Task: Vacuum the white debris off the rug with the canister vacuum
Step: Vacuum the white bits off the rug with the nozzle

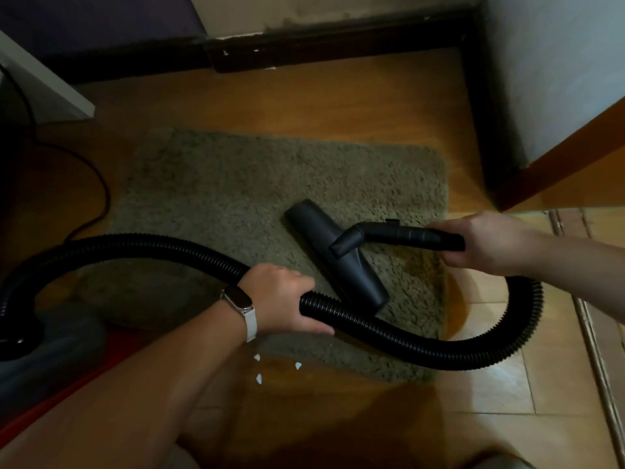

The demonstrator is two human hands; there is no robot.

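So the right hand (480, 243) is gripping the black handle tube (402, 233) at its rear end, fingers curled around it, right where the tube meets the hose. The left hand (282, 296) is clamping down on the ribbed black hose (422, 346) further along, fingers wrapped over the top, with a light-strapped smartwatch (240, 304) sitting on that wrist.

The hose is looping out from under the right hand, swinging down and around over the tile, passing through the left hand, then arching off to the left toward the canister vacuum (40, 350), which is sitting low at the left edge, dark grey with some red underneath, mostly in shadow.

The handle tube is plugging into a flat black floor nozzle (334, 255), and that nozzle is lying diagonally on the right half of the rug (220, 198), which is a shaggy grey-green mat on a wooden floor (304, 96). Can't tell if the nozzle is pressing flat or tilting a bit.

The white debris (258, 379) is showing as three small scraps just off the near edge of the rug, on the floor below the left wrist, well apart from the nozzle.

A black cord (98, 184) is curving across the floor at the left, and a dark baseboard (338, 38) is running along the wall at the top.
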